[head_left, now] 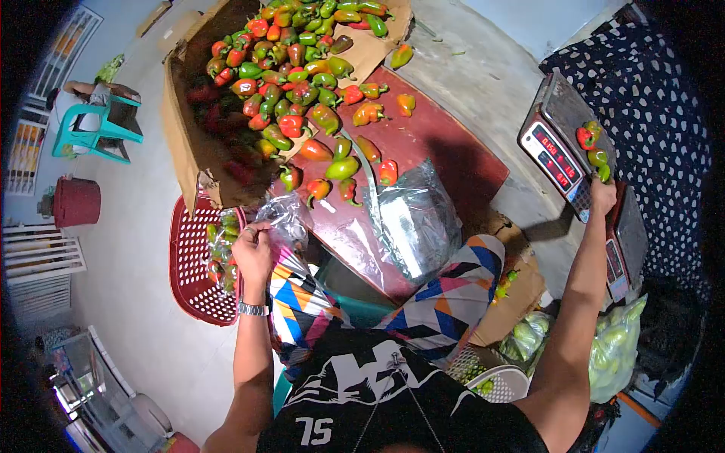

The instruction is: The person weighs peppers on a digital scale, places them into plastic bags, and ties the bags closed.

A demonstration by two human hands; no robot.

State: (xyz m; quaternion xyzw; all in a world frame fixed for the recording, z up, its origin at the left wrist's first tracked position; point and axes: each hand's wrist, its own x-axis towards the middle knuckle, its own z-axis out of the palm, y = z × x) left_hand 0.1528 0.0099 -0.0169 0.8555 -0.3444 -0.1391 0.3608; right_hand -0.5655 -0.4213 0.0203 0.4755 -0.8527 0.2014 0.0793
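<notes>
The left hand pinched a clear plastic bag beside a perforated red basket; the right hand touched a green pepper on a digital scale. Mixed red and green peppers lay heaped in a cardboard box.

Glossy red-green pepper on the scale, green pepper beside it; clear plastic bag, crumpled, in left hand
</notes>
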